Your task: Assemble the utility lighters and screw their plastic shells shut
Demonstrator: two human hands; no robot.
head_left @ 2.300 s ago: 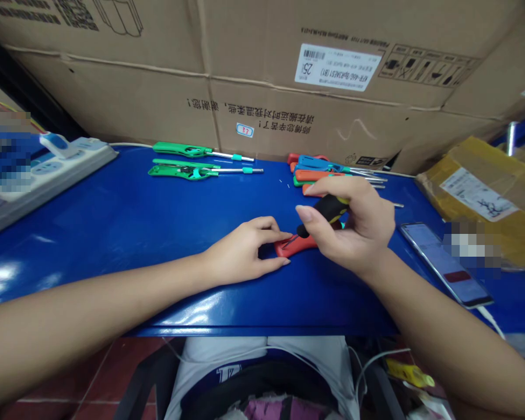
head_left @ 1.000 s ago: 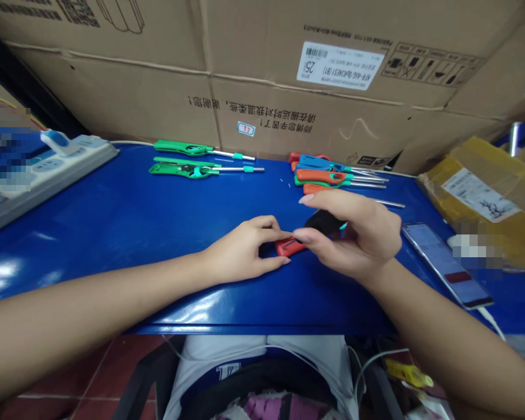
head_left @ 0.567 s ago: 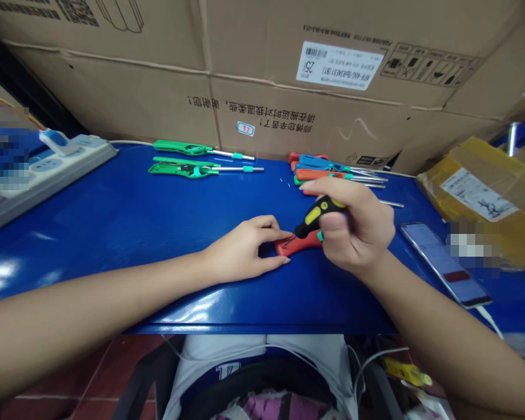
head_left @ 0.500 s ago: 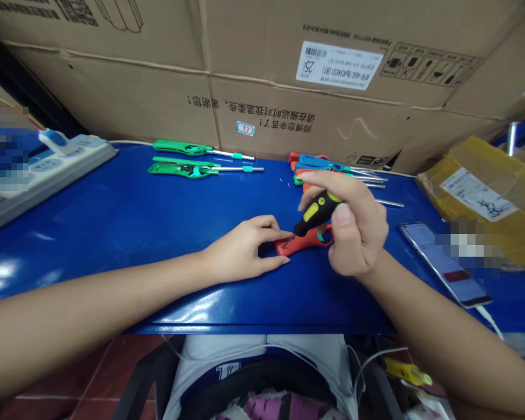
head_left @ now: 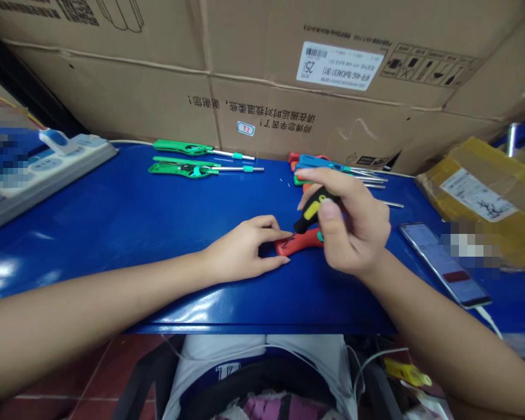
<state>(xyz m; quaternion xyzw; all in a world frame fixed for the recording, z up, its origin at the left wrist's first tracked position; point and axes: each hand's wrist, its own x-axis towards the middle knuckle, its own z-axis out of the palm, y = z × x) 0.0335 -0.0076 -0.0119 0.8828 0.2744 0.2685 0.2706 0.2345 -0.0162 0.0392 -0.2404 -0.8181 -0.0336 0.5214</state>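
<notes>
A red gas lighter [head_left: 304, 240] lies on the blue table, its butt end pinched between the thumb and fingers of my left hand [head_left: 240, 248]. My right hand [head_left: 354, 224] grips a black and yellow screwdriver [head_left: 310, 213], tilted so its thin shaft points down and left. The screwdriver's tip meets the lighter near the butt end; whether it sits in a screw cannot be made out. My right hand hides the lighter's trigger end and any metal tube.
Two green lighters [head_left: 184, 169] lie at the back left, and several mixed lighters [head_left: 315, 160] are piled behind my right hand. A power strip [head_left: 48, 169], phone [head_left: 446, 262], yellow-taped parcel [head_left: 485, 198] and large carton [head_left: 254, 76] surround the blue table [head_left: 179, 216].
My right hand's thumb and fingers have shifted round the screwdriver handle, now covering the lighter's trigger. My left hand and the lighter have stayed in place.
</notes>
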